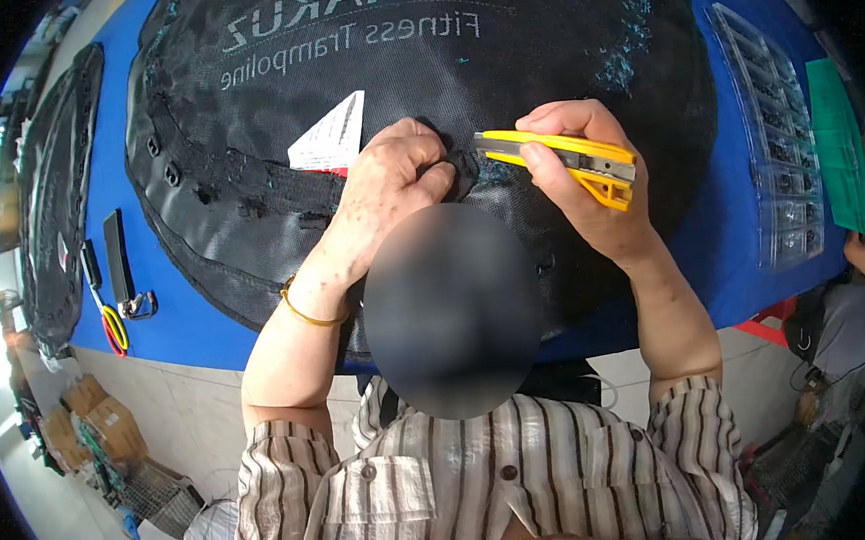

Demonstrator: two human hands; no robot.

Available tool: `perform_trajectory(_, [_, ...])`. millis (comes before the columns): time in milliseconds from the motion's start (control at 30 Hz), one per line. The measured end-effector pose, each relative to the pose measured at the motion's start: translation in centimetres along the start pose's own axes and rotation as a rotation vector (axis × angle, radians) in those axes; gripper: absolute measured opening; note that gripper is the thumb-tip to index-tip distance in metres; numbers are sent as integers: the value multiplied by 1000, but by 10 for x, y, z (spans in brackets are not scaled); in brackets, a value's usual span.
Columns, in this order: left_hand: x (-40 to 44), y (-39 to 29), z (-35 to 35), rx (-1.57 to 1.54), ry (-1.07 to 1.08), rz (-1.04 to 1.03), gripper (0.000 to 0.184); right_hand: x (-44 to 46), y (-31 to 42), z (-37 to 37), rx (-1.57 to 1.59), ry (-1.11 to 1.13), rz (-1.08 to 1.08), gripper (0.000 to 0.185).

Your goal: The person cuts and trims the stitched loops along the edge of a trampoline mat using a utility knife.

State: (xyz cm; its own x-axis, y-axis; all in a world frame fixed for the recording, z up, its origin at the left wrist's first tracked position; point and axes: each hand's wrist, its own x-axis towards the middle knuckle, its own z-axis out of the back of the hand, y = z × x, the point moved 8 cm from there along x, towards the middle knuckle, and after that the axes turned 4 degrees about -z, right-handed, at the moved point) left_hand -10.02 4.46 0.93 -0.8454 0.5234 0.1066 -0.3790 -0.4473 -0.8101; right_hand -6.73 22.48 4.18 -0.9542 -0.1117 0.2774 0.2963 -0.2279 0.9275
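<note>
A black trampoline mat point(539, 72) with mirrored white lettering lies spread over the blue table. My left hand point(400, 167) is closed on the black webbing edge point(461, 173) of the mat, fingers bunched together. In my right hand point(591, 169) is a yellow utility knife point(575, 155), its blade end pointing left toward that webbing. Whether the blade touches the webbing I cannot tell. A white label point(331, 139) with a red edge stands up from the mat beside my left hand. Loose blue thread bits point(626, 31) lie on the mat at the upper right.
Red-and-yellow scissors point(114, 328) and a black bar-shaped item point(118, 257) lie on the blue table point(190, 322) at left. Another black mat point(56, 186) is at the far left. A clear compartment box point(775, 146) and a green sheet point(838, 141) are at right.
</note>
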Motion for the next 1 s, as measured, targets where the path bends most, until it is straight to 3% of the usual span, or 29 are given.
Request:
perform_trajectory(500, [-1, -1, 0, 35, -24, -25, 13, 2, 17, -5, -257, 63, 228, 15])
perform_trajectory(600, [-1, 1, -1, 31, -12, -16, 13, 3, 13, -3, -199, 74, 140, 15])
perform_trajectory(1000, [-2, 2, 0, 32, -29, -22, 13, 0, 12, 3, -134, 56, 113, 13])
